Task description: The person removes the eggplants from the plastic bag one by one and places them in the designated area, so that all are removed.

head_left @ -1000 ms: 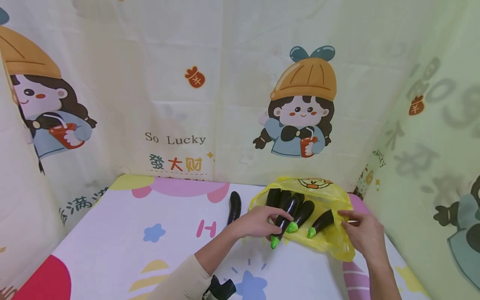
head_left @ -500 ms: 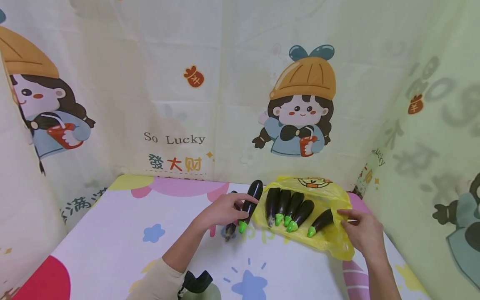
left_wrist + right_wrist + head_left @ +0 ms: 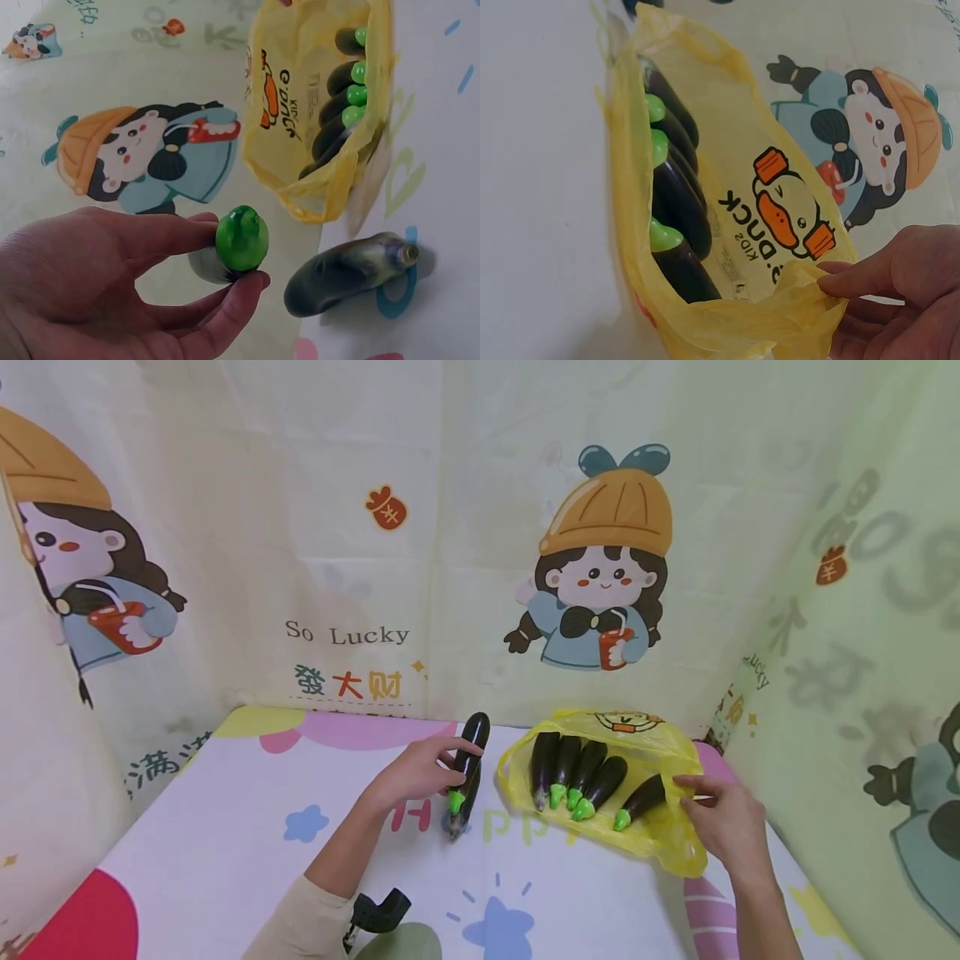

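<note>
My left hand (image 3: 420, 768) pinches a dark purple eggplant (image 3: 474, 733) with a bright green cap between thumb and fingers. In the left wrist view its green cap (image 3: 242, 240) points at the camera. Another eggplant (image 3: 345, 276), with a dull brownish stem end, lies on the table; in the head view the held one overlaps it. To the right, a yellow plastic bag (image 3: 517, 760) lies with its mouth spread, and several eggplants (image 3: 676, 180) rest inside, mostly green-capped. My right hand (image 3: 726, 822) pinches the bag's right edge between thumb and fingers.
A white table (image 3: 225, 843) printed with colourful shapes and letters lies beneath everything. Cream cloth walls (image 3: 330, 527) with cartoon prints enclose it at the back and both sides. A black wrist mount (image 3: 381, 912) sits on the left forearm.
My left hand has taken a green-capped eggplant out of the bag and carried it left, over the eggplant lying on the table. The right hand has kept its grip on the bag's edge.
</note>
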Available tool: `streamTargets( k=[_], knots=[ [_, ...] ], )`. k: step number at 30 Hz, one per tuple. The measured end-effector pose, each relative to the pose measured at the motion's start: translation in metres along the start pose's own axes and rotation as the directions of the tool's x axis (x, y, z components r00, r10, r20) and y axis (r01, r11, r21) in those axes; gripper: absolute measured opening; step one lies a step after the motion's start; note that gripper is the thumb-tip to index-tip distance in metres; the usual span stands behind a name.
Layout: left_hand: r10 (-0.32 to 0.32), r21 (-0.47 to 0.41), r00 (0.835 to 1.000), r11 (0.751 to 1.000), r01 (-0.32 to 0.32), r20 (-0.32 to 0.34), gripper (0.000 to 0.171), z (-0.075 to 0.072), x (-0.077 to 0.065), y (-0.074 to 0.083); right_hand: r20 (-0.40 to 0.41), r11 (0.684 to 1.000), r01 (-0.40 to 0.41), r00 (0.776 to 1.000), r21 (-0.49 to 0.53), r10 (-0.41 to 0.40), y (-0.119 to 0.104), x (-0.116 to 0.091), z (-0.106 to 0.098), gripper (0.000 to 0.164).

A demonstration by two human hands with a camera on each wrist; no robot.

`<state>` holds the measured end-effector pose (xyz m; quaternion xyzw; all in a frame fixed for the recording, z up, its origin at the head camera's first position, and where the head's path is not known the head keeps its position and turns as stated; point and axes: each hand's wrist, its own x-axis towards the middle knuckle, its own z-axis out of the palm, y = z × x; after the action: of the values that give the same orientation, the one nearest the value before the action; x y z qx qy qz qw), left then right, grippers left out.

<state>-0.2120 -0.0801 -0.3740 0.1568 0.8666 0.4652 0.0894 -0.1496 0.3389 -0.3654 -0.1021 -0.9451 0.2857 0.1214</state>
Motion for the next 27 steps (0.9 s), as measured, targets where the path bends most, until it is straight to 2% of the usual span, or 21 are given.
streamTargets(
  k=[7, 16, 27],
  knots=[
    [-0.068, -0.010, 0.997, 0.998, 0.068, -0.029, 0.039, -0.006, 0.000, -0.009, 0.008, 1.000, -0.002, 1.000, 0.018, 0.002, -0.002, 0.000, -0.002, 0.033],
    [-0.100, -0.038, 0.994, 0.994, 0.099, -0.042, 0.045, -0.015, 0.003, -0.023, 0.006, 0.999, -0.003, 1.000, 0.032, 0.003, -0.004, 0.000, 0.000, 0.033],
    [-0.136, -0.043, 0.991, 0.990, 0.136, 0.009, 0.050, -0.010, 0.007, -0.034, 0.021, 0.999, -0.002, 1.000, 0.037, 0.001, -0.005, -0.003, 0.001, 0.032]
  ],
)
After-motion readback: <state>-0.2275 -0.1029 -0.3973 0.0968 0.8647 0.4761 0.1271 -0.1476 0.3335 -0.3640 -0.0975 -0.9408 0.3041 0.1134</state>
